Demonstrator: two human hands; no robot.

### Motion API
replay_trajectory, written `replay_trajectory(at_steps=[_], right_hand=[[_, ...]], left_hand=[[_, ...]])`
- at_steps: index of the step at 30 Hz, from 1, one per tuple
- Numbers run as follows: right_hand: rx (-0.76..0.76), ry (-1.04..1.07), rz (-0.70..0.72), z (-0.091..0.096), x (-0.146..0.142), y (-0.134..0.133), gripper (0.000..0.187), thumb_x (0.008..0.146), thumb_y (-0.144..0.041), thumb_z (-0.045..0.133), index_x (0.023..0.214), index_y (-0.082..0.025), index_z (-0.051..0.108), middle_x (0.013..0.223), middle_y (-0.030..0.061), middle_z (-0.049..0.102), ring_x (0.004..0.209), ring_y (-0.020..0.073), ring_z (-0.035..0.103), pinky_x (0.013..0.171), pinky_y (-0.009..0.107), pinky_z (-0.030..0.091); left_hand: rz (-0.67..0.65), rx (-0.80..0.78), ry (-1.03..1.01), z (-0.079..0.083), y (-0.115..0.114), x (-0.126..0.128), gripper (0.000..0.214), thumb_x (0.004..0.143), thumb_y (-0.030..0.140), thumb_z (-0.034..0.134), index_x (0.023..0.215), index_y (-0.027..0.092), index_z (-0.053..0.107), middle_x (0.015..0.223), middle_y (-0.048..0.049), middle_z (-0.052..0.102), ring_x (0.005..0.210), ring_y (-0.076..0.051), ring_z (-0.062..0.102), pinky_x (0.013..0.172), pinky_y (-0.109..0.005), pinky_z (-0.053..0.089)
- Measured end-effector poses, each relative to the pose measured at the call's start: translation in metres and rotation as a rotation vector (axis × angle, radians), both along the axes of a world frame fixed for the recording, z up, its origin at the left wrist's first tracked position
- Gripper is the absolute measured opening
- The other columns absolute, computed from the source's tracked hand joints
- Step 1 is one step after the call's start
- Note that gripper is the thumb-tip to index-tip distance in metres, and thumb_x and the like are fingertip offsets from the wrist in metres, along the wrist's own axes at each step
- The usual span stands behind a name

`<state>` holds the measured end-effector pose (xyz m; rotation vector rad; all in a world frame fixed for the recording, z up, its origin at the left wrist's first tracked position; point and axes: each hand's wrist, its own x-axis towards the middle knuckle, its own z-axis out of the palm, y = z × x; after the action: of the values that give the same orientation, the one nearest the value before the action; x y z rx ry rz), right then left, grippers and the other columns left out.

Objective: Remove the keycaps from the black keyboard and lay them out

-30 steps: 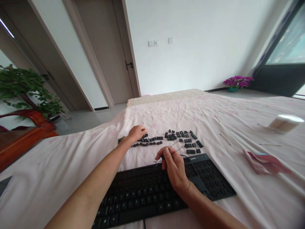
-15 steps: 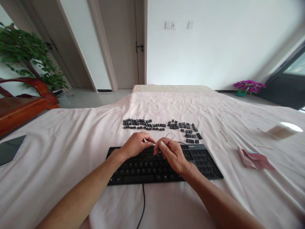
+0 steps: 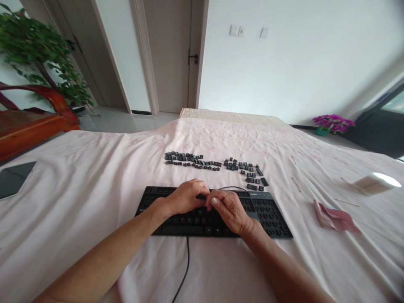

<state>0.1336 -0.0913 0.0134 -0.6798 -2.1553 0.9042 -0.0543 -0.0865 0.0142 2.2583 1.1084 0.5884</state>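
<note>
A black keyboard (image 3: 186, 230) lies on the pink cloth, with bare sockets at its right end and keycaps on its lower rows. Above its middle, my left hand (image 3: 189, 197) is closed, fingers bent and fingertips meeting those of my right hand; what they pinch, if anything, is hidden. My right hand (image 3: 229, 209) is closed, thumb pressed on the bent fingers. The thin wire keycap puller it held a moment ago is now out of sight behind the fingers. Loose black keycaps (image 3: 189, 157) lie in rows beyond the keyboard, with a second cluster (image 3: 251, 175) farther right.
To the right lie a pink cloth piece (image 3: 336, 218), cotton swabs (image 3: 296, 184) and a white cylindrical container (image 3: 377, 184). A dark flat tablet-like device (image 3: 15, 179) rests at the left edge. The black cable (image 3: 184, 269) runs toward me.
My hands have come together over the keyboard, fingertips touching. The wire loop that stood up above my right fingers no longer shows. The keyboard has turned slightly, and the view has shifted.
</note>
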Motion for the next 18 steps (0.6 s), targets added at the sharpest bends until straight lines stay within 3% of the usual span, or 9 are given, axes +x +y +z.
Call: replay_trajectory(at_steps=[4,10,18], right_hand=[[0.074,-0.066,0.036,-0.003,-0.002,0.0,0.039,0.099,-0.032,0.035,0.074,-0.021,0.063,0.071,0.003,0.064,0.068,0.0161,0.059,0.071,0.03,0.048],[0.008,0.041,-0.017,-0.009,-0.002,-0.001,0.039,0.098,-0.035,0.036,0.071,-0.021,0.06,0.067,0.0027,0.06,0.062,0.0154,0.056,0.064,0.028,0.048],[-0.019,0.24,-0.196,-0.01,0.002,-0.007,0.04,0.098,-0.035,0.037,0.068,-0.021,0.06,0.066,0.0029,0.059,0.061,0.0155,0.056,0.065,0.03,0.048]], left_hand=[[-0.004,0.099,0.042,-0.01,0.0,0.003,0.01,0.081,0.029,0.067,0.074,0.021,0.07,0.086,-0.0003,0.066,0.085,-0.016,0.055,0.078,-0.025,0.04],[0.047,0.18,0.073,-0.023,0.001,0.008,0.024,0.079,0.043,0.068,0.074,0.019,0.065,0.075,-0.0011,0.062,0.078,-0.017,0.052,0.07,-0.027,0.038],[0.017,0.118,-0.013,-0.01,-0.005,0.012,0.015,0.084,0.035,0.064,0.079,0.021,0.067,0.078,0.0015,0.064,0.08,-0.015,0.056,0.078,-0.026,0.041]])
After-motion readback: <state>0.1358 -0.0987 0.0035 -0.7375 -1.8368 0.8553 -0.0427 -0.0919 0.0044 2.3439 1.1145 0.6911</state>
